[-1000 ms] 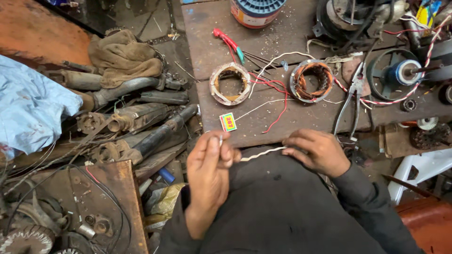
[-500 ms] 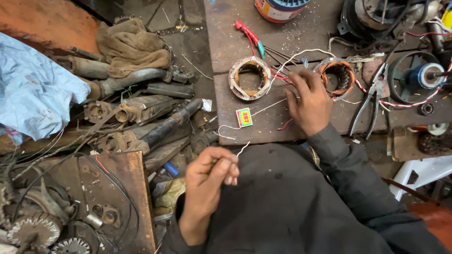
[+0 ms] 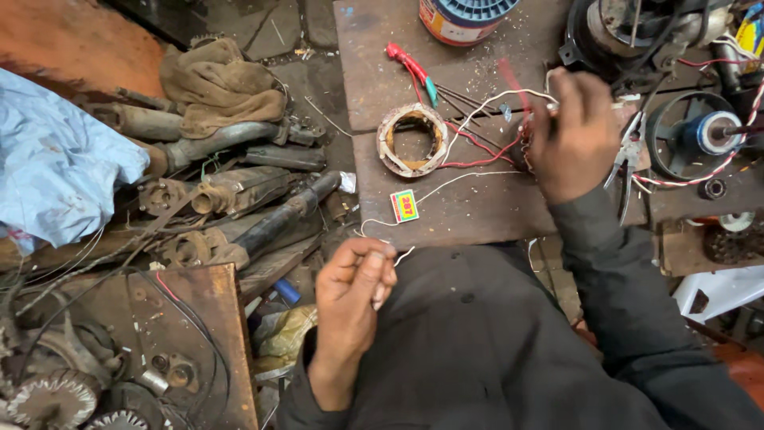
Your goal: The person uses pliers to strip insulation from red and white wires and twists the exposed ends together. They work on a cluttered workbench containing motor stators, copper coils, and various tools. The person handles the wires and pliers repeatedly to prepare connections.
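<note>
Left hand (image 3: pixel 354 279) pinches the white wire (image 3: pixel 446 183) low centre; right hand (image 3: pixel 571 131) grips wires at the upper-right stator; next, steady tension.

The person wears a dark charcoal garment of soft, matte cloth that fills the near middle and near right of the scene, creased in shallow folds across the lap and body, with one small round button showing on its front. Both sleeves are long and of the same dark cloth. The right sleeve wrinkles along the forearm and ends in a plain cuff at the wrist; the left sleeve bunches at its cuff. The left hand (image 3: pixel 354 287) and right hand (image 3: pixel 574 131) are bare, without gloves, rings or a watch.
</note>
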